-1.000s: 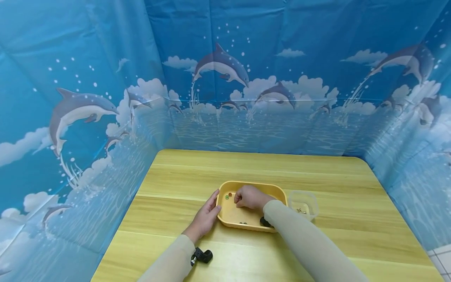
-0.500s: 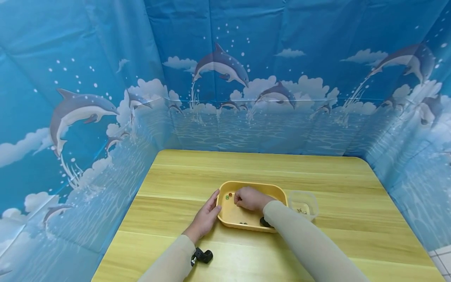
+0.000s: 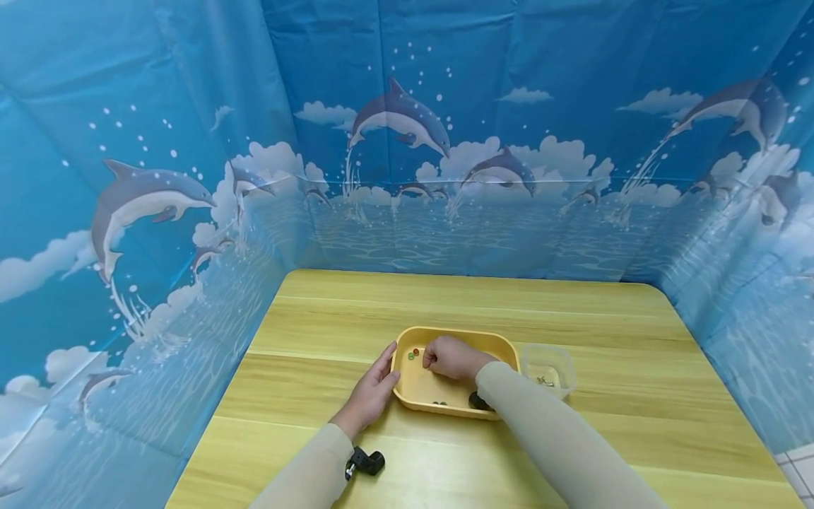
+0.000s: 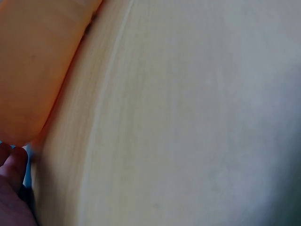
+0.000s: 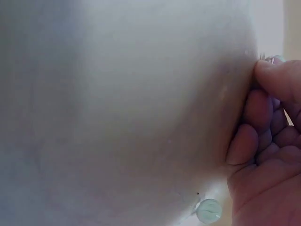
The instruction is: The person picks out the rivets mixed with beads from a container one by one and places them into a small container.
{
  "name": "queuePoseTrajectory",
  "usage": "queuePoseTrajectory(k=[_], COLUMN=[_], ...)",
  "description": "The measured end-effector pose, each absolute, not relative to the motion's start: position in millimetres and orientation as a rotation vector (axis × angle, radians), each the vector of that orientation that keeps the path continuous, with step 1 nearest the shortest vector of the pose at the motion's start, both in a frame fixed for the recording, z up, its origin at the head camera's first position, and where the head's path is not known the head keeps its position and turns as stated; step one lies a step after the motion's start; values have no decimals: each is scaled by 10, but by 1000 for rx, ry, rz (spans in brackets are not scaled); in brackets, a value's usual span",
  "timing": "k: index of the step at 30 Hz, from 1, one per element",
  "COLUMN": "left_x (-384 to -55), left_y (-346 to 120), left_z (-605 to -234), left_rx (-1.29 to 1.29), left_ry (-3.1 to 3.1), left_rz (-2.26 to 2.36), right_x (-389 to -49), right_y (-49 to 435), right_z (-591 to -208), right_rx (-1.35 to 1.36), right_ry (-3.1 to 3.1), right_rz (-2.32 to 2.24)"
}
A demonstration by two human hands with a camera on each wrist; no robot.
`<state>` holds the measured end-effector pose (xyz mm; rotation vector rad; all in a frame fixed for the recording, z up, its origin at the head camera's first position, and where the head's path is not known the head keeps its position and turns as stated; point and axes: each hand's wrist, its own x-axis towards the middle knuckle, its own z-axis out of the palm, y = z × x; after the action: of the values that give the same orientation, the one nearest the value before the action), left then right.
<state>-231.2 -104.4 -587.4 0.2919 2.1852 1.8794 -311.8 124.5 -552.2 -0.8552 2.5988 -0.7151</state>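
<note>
My left hand (image 3: 372, 392) rests against the left wall of a yellow plastic bin (image 3: 416, 406), fingers along its outside and thumb by the rim. In the left wrist view its fingertips touch the bin's corner (image 4: 19, 134). Inside the bin, my right hand (image 3: 454, 357) is curled low over the floor. Its thumb and index finger pinch a small shiny piece (image 5: 278, 59), mostly hidden, whose kind I cannot tell. A green marble (image 3: 410, 356) and a reddish-brown one (image 3: 416, 351) lie left of that hand. Dark marbles (image 3: 439, 403) sit by the near wall.
A clear plastic box (image 3: 566, 360) holding small gold-coloured metal pieces (image 3: 545, 381) stands right of the bin. Black wrist camera mounts (image 3: 367, 461) are on both arms. The wooden table (image 3: 356, 304) is backed by a blue dolphin-print curtain (image 3: 407, 233).
The fingertips of my right hand shift very slightly within the bin. My left hand, the bin and the clear box stay where they were.
</note>
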Motion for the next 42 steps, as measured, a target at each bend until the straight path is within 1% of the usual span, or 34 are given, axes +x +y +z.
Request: queuePoseTrajectory(k=[6, 20, 24, 27, 35, 42], left_x=[-2316, -2307, -2309, -2310, -2296, -2299], left_y=[-1023, -1003, -1017, -1028, -1045, -1059], left_z=[-5883, -5885, -5868, -5857, -5833, -5856], left_rx=[300, 310, 307, 305, 297, 304], left_ry=[2181, 2197, 2204, 2209, 2215, 2199], left_rz=[1880, 1853, 1839, 1833, 1847, 1858], right_x=[-3115, -3093, -3098, -3079, -2974, -2863], right_y=[1306, 1383, 1441, 1501, 1861, 2435], right_z=[-5499, -5442, -5315, -5148, -4717, -4530], right_rx=[-747, -661, -698, -713, -673, -623], right_ry=[2518, 2490, 2509, 2499, 2486, 2573], right_rz=[-862, -966, -988, -1007, -1040, -970])
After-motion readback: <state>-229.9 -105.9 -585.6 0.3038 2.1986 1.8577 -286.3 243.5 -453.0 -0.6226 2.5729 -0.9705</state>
